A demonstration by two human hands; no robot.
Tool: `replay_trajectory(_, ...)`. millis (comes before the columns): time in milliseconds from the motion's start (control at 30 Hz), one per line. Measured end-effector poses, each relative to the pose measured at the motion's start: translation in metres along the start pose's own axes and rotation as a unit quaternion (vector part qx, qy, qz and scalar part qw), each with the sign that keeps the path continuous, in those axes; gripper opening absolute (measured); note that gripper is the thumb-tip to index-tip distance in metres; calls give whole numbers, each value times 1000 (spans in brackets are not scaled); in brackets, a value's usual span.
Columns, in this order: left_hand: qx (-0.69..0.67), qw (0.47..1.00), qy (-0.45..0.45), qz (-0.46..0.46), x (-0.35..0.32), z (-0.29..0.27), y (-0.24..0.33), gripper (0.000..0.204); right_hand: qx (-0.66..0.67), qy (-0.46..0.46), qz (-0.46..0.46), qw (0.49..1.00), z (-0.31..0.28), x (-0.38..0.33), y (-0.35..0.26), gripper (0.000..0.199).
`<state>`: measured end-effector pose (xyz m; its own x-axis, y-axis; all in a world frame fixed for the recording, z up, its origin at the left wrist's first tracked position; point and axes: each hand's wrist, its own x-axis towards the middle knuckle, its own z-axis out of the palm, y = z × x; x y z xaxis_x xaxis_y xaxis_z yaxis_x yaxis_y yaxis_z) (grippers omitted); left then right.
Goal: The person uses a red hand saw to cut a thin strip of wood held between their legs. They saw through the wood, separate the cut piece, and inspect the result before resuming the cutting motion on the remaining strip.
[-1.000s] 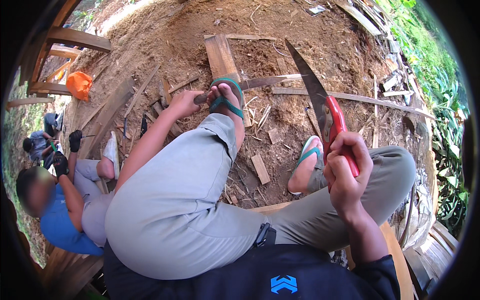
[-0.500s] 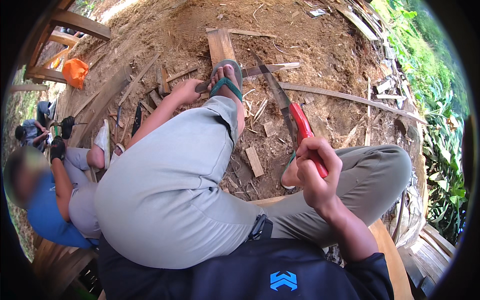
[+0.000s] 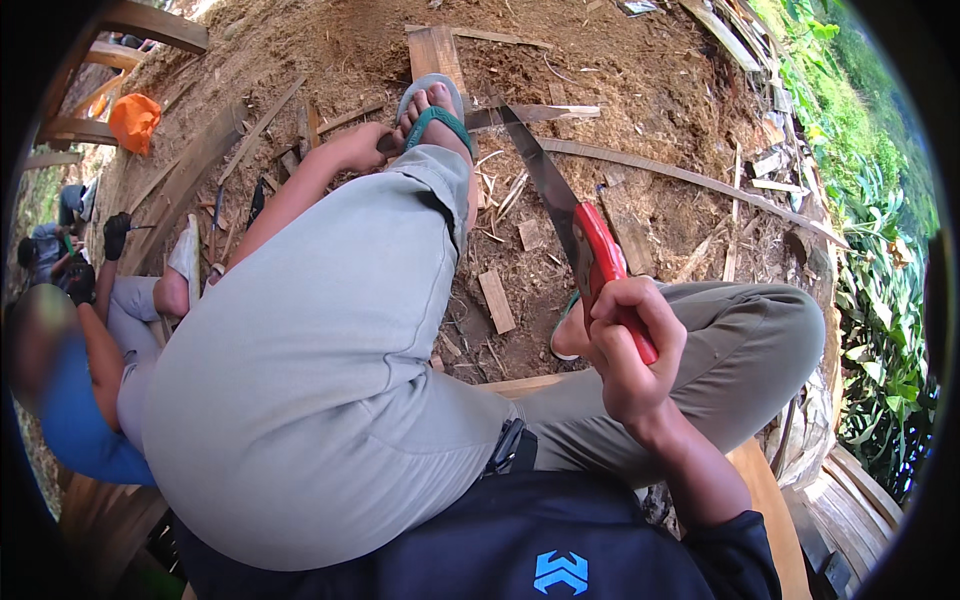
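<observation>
My right hand (image 3: 636, 345) is closed around the red handle of a handsaw (image 3: 551, 180). Its blade slants up and away, the tip lying by a thin wooden strip (image 3: 550, 113). The strip runs under my left foot (image 3: 437, 115), in a green-strapped flip-flop, which rests on a wooden block (image 3: 437, 55). Beyond my left knee, my left hand (image 3: 362, 148) is closed around the strip's near-left end, close beside the foot; some of its fingers are hidden. Whether the blade touches the strip, I cannot tell.
Offcuts (image 3: 496, 302), shavings and a long slat (image 3: 700, 192) litter the dirt ground. At left sits a person in blue (image 3: 90, 410) wearing dark gloves, near planks (image 3: 190, 180) and an orange bag (image 3: 134, 124). Green plants (image 3: 880, 300) border the right side.
The saw has been drawn back toward me, so less of its blade reaches past the strip. The view has shifted slightly; my left hand stays on the strip.
</observation>
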<state>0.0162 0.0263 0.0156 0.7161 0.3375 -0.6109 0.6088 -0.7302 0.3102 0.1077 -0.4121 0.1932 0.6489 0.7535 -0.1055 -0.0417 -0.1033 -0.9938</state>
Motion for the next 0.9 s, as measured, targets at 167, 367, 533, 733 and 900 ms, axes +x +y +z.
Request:
replay_trajectory(167,24,1000,10,9,-3,1,3,35,-50,-8,-37,998,-2,0,0,20)
replay_trajectory(367,37,997,57,-25,-3,3,7,36,-26,5,-14,1000,5,9,11,19)
replay_trajectory(533,41,995,86,-12,-4,4,9,37,-54,-5,-55,997,5,3,22,20)
replay_trajectory(733,-49,996,69,-6,3,16,3,34,-80,-12,-80,994,7,4,19,20)
replay_trajectory(900,-85,996,-15,24,19,15,-19,36,-86,-17,-79,993,14,17,9,20)
